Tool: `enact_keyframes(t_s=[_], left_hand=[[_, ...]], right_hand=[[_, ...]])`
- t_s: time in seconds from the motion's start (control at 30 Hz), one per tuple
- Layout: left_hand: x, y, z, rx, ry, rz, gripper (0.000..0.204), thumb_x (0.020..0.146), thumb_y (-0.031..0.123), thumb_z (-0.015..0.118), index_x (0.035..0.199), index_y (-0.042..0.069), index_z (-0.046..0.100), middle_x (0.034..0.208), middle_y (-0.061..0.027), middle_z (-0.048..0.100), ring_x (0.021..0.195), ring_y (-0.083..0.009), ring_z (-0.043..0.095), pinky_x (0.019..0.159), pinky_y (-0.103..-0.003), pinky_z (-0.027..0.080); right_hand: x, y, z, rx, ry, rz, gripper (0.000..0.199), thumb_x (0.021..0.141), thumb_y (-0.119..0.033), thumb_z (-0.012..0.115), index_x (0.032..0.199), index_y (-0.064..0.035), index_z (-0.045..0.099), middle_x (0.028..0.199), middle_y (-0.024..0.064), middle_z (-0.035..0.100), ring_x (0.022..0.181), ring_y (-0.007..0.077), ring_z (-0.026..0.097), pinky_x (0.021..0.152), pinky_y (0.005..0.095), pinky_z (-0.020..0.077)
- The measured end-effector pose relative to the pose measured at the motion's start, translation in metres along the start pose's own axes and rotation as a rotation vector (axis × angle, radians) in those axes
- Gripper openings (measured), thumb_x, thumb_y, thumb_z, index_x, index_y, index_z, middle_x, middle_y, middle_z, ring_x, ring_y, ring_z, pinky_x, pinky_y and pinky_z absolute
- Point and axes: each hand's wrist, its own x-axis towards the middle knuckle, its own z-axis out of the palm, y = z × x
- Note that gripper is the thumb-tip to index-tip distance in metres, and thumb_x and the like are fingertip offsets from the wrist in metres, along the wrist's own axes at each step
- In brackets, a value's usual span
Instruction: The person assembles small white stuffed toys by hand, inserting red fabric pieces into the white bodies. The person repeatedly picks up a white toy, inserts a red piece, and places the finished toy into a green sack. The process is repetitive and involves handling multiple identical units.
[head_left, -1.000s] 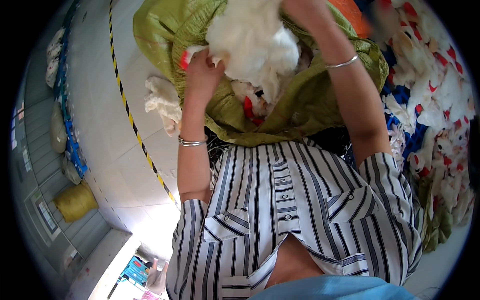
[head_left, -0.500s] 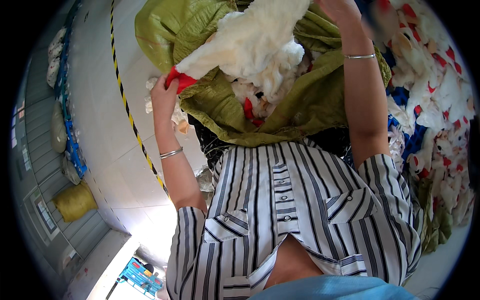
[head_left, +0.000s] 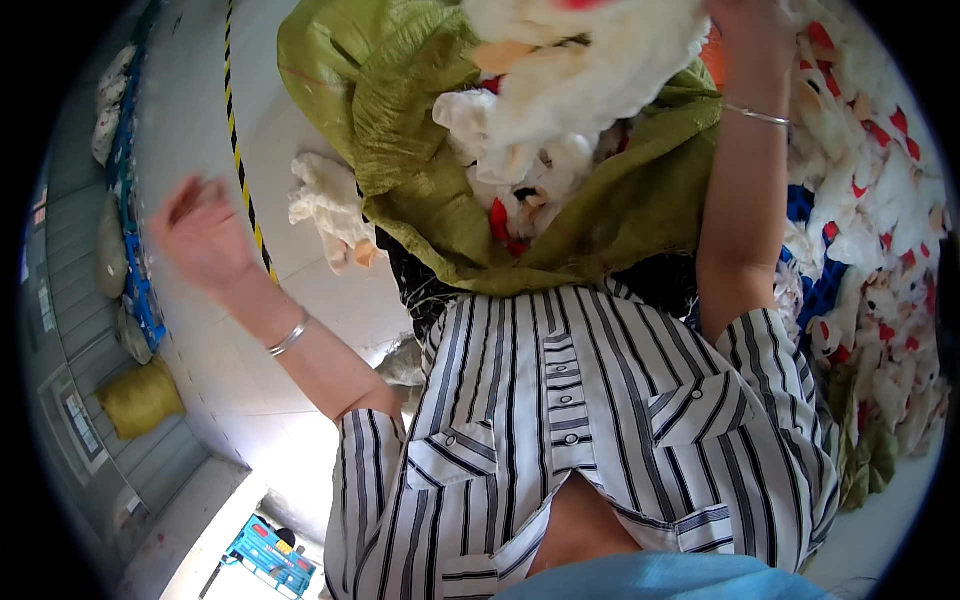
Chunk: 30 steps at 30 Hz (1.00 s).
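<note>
Fingers on the left hand (head_left: 205,235) are blurry; they look bent, but one cannot tell if they are apart or together. That hand is up over the floor (head_left: 310,310), well apart from the sack's left edge, with nothing seen in it. The right hand (head_left: 755,40) is at the fluffy white piece's right side, but its fingers are too blurry to tell if they pinch it. The fluffy white piece (head_left: 600,85) is over the open top of the green sack (head_left: 410,150), toward its far edge. More fluffy bits (head_left: 550,175), some red, lie inside, behind the sack's near edge. A white scrap (head_left: 325,205) lies on the floor just beside the sack's left edge. Past it runs a yellow and black line (head_left: 236,150). A big pile of white and red pieces (head_left: 885,270) lies off the sack's right edge.
</note>
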Motion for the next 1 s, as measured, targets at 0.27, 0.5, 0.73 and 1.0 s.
enact_keyframes(t_s=[0.27, 0.5, 0.73, 1.0], left_hand=[[-0.087, -0.187, 0.132, 0.506, -0.615, -0.439, 0.074, 0.078, 0.024, 0.079, 0.137, -0.001, 0.041, 0.134, -0.0157, 0.05, 0.122, -0.0225, 0.051, 0.094, -0.035, 0.047], [-0.062, -0.199, 0.126, 0.538, -0.439, -0.352, 0.057, 0.079, 0.02, 0.077, 0.124, -0.003, 0.05, 0.121, -0.0134, 0.058, 0.112, -0.0187, 0.057, 0.089, -0.031, 0.049], [-0.051, -0.2, 0.168, 0.782, -0.417, -0.353, 0.06, 0.085, 0.022, 0.069, 0.131, -0.009, 0.046, 0.121, -0.0168, 0.062, 0.11, -0.0229, 0.059, 0.094, -0.034, 0.046], [-0.005, -0.08, 0.223, 0.053, 0.029, -0.226, 0.052, 0.09, 0.031, 0.062, 0.128, -0.003, 0.053, 0.125, -0.0145, 0.06, 0.108, -0.0248, 0.062, 0.093, -0.037, 0.052]], right_hand=[[-0.043, 0.116, 0.014, -0.376, -0.434, 0.53, 0.028, 0.097, -0.016, 0.054, 0.121, -0.0034, 0.06, 0.101, 0.0077, 0.069, 0.084, 0.019, 0.068, 0.075, 0.035, 0.056], [-0.024, 0.102, -0.001, -0.193, -0.502, 0.531, 0.031, 0.098, -0.017, 0.054, 0.123, -0.0007, 0.057, 0.102, 0.011, 0.069, 0.088, 0.0213, 0.069, 0.075, 0.0393, 0.0571], [-0.022, 0.066, 0.032, -0.172, -0.683, 0.441, 0.029, 0.094, -0.018, 0.063, 0.116, 0.0016, 0.061, 0.109, 0.0095, 0.067, 0.101, 0.0178, 0.065, 0.088, 0.0311, 0.0529], [-0.01, 0.058, 0.02, -1.444, -0.806, 0.234, 0.057, 0.079, -0.023, 0.072, 0.127, 0.0, 0.054, 0.106, 0.0191, 0.067, 0.099, 0.0244, 0.063, 0.092, 0.0362, 0.0474]])
